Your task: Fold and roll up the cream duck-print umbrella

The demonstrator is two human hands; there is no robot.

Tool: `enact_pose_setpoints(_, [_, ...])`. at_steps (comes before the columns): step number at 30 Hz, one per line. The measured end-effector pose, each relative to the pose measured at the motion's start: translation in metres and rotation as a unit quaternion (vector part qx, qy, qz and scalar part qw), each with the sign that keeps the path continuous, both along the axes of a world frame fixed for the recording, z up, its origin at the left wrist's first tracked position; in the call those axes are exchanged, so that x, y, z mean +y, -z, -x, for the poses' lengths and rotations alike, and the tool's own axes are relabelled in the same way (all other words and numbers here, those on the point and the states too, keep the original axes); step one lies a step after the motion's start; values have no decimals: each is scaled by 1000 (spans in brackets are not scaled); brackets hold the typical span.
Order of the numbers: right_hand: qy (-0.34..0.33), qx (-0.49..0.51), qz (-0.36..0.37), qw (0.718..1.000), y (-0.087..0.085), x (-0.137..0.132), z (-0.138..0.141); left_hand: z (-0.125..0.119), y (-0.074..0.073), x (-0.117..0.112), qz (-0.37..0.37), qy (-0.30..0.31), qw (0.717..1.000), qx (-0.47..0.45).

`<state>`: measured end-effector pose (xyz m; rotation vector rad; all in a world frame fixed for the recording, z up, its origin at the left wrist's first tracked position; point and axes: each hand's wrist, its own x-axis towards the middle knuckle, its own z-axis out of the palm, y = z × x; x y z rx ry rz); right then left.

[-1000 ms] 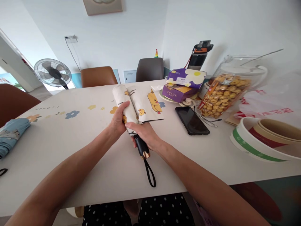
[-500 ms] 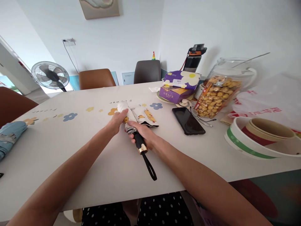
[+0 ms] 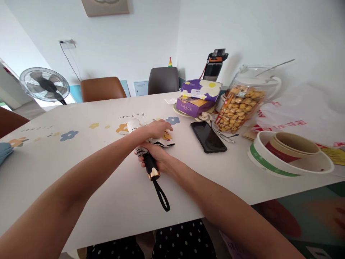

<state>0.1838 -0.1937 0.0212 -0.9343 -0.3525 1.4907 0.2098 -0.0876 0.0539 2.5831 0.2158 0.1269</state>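
Observation:
A folded white umbrella (image 3: 134, 126) printed with yellow ducks lies on the white table (image 3: 81, 172). My right hand (image 3: 155, 158) is wrapped round its black handle (image 3: 151, 169), whose black wrist strap (image 3: 161, 194) trails toward the table's near edge. My left hand (image 3: 157, 128) reaches across the umbrella and rests, fingers stretched forward, on the loose canopy flap (image 3: 167, 138) on its right side.
A black phone (image 3: 208, 136) lies right of the umbrella. Behind it are a purple box (image 3: 192, 106), a snack jar (image 3: 242, 104) and a black bottle (image 3: 214, 64). Stacked bowls (image 3: 288, 153) stand at right. Chairs (image 3: 102, 89) and a fan (image 3: 44, 84) are beyond the table.
The umbrella came down from a raised tilt to lie on the table. My left hand left the canopy's left side and moved across to the flap on the right.

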Motion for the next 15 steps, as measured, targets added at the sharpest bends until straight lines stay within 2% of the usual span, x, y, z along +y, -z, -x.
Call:
enact_pose_setpoints(3, [-8, 2, 8, 1000, -2, 0, 0, -9, 7, 2, -55, 2, 998, 42])
enact_pose_setpoints(6, [-14, 1, 10, 1000, -3, 0, 0, -7, 6, 4, -88, 2, 996, 31])
enact_pose_setpoints(10, [-7, 1, 18, 1000, -4, -1, 1, 6, -9, 6, -133, -47, 985, -105])
enact_pose_setpoints(12, [-4, 4, 26, 1000, -5, -1, 1, 18, -20, 10, -92, -97, 974, -185])
enact_pose_setpoints(15, [-3, 4, 34, 999, -4, -1, 0, 45, -30, 19, 69, -161, 955, -240])
